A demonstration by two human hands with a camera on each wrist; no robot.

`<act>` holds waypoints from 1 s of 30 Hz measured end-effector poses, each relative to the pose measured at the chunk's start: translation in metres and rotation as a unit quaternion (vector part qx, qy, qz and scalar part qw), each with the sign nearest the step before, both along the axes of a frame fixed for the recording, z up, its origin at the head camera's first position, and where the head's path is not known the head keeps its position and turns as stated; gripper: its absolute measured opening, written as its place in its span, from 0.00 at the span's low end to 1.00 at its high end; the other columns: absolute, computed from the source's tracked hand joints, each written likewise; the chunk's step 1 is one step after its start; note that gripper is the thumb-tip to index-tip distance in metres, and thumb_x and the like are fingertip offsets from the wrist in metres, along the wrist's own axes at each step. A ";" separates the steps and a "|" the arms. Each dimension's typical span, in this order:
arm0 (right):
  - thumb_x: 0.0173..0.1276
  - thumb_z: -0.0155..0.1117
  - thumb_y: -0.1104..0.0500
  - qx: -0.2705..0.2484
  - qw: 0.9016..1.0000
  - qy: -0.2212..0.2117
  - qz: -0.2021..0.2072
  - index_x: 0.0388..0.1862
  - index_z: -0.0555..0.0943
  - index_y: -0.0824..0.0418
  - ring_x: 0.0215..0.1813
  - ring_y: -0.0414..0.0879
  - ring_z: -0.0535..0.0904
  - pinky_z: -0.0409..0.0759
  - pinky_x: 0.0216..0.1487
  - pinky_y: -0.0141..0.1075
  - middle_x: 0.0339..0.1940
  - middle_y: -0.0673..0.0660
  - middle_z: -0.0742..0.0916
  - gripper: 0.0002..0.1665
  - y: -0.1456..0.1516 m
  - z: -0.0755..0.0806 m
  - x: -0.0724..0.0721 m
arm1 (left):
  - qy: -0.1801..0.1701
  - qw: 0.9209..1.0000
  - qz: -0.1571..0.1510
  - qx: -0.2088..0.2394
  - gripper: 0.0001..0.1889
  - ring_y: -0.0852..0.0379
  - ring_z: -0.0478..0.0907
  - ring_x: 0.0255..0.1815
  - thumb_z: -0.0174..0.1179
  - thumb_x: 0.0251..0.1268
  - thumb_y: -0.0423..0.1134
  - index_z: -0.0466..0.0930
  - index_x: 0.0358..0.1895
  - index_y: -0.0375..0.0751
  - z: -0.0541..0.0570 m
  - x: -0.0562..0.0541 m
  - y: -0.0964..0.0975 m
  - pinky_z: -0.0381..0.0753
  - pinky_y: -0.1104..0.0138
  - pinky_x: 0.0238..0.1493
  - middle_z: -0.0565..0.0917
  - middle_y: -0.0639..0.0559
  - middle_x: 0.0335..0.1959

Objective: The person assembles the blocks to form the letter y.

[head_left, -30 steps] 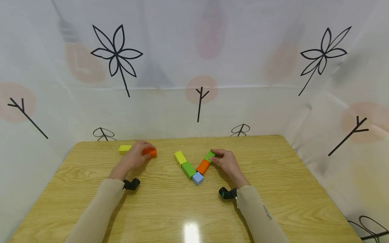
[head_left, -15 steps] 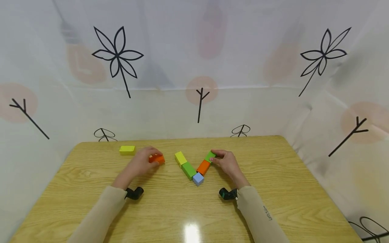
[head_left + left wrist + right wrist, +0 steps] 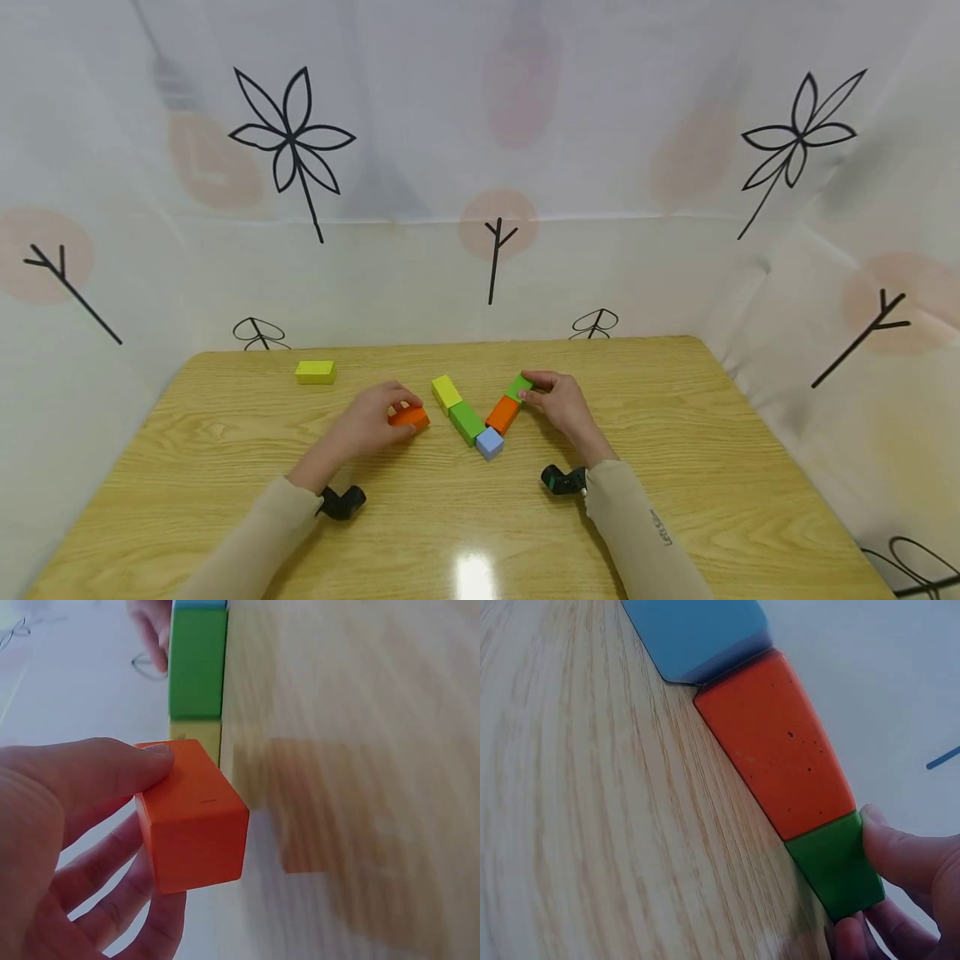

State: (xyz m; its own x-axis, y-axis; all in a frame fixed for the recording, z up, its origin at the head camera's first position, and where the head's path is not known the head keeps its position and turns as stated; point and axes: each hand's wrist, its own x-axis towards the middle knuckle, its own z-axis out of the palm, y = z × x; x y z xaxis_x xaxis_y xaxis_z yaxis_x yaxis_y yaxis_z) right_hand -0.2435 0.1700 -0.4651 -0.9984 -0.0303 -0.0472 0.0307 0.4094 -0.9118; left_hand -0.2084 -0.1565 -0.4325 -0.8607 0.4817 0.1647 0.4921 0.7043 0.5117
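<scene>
My left hand (image 3: pixel 367 423) grips an orange block (image 3: pixel 409 418) between thumb and fingers, left of a V of coloured blocks. The left wrist view shows this block raised off the table, its shadow beside it. My right hand (image 3: pixel 562 407) pinches a small green block (image 3: pixel 836 866) at the far end of the V's right arm. That block touches a second orange block (image 3: pixel 502 414), which meets a blue block (image 3: pixel 490 442) at the V's point. The left arm of the V is a longer green block (image 3: pixel 467 422) and a yellow block (image 3: pixel 446 393).
A separate yellow block (image 3: pixel 316 372) lies near the back left of the wooden table (image 3: pixel 675 467). Behind the table hangs a white patterned cloth (image 3: pixel 405 275). Each wrist wears a small black camera (image 3: pixel 343 503).
My left hand has carried the orange block rightward and nearer to me, towards the V, uncovering the separate yellow block. My right hand and the V have stayed in place.
</scene>
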 end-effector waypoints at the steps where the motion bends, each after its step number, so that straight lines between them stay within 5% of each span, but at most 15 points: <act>1: 0.67 0.68 0.66 -0.001 1.000 -0.001 0.000 0.64 0.78 0.66 0.63 0.59 0.76 0.78 0.58 0.44 0.65 0.66 0.78 0.26 0.000 0.000 0.000 | -0.001 1.000 -0.003 -0.002 0.15 0.57 0.77 0.39 0.73 0.56 0.34 0.85 0.47 0.43 0.000 0.002 0.002 0.78 0.62 0.41 0.81 0.55 0.43; 22: 0.68 0.67 0.66 -0.014 1.000 -0.009 -0.004 0.65 0.78 0.65 0.64 0.58 0.76 0.78 0.59 0.45 0.66 0.65 0.78 0.26 -0.001 0.001 0.001 | -0.038 0.998 -0.045 0.010 0.14 0.60 0.77 0.36 0.74 0.55 0.40 0.85 0.45 0.44 0.001 0.033 0.049 0.77 0.69 0.35 0.80 0.57 0.39; 30: 0.67 0.68 0.66 -0.014 1.000 -0.007 -0.008 0.64 0.78 0.65 0.63 0.58 0.76 0.78 0.59 0.45 0.65 0.65 0.78 0.26 -0.001 0.002 0.002 | -0.049 0.998 -0.033 0.019 0.14 0.61 0.77 0.35 0.75 0.53 0.40 0.86 0.43 0.43 0.000 0.040 0.067 0.76 0.71 0.32 0.81 0.56 0.38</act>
State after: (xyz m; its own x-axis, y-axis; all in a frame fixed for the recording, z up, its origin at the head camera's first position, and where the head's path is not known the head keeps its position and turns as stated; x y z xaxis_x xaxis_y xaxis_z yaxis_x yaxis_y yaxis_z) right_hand -0.2416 0.1687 -0.4627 -0.9980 -0.0166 -0.0606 0.0497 0.3829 -0.9224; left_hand -0.1680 -0.0891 -0.4322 -0.8400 0.5331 0.1009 0.4834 0.6508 0.5855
